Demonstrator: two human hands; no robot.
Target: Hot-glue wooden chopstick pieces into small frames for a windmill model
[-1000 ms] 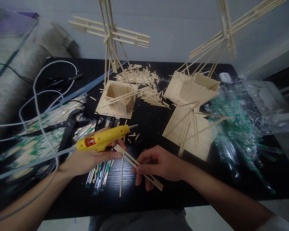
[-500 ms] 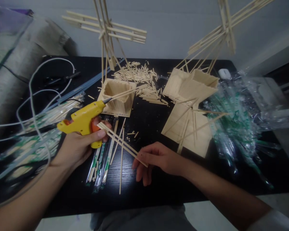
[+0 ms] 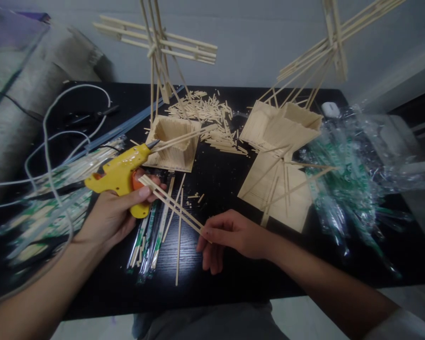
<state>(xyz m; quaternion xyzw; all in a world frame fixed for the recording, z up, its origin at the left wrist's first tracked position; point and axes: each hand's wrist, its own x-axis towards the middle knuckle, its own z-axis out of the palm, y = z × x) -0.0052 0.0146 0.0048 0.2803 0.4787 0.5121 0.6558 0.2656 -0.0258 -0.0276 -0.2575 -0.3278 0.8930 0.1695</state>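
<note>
Holding one glue gun (image 3: 122, 172), the left fingers (image 3: 138, 196) pinch two long sticks (image 3: 173, 208), far ends pinched by the right fingers (image 3: 221, 235).

Hands (image 3: 239, 233) hold sticks (image 3: 177, 210) and a glue gun (image 3: 122, 171)

Pale right sleeve (image 3: 400, 326), grey clothing (image 3: 205, 326)

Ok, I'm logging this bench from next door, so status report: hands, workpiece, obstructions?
Left hand: gripping yellow glue gun, also touching thin sticks. Right hand: pinching sticks' other end. Beneath the sticks: loose stick, wrapped packets.
</note>
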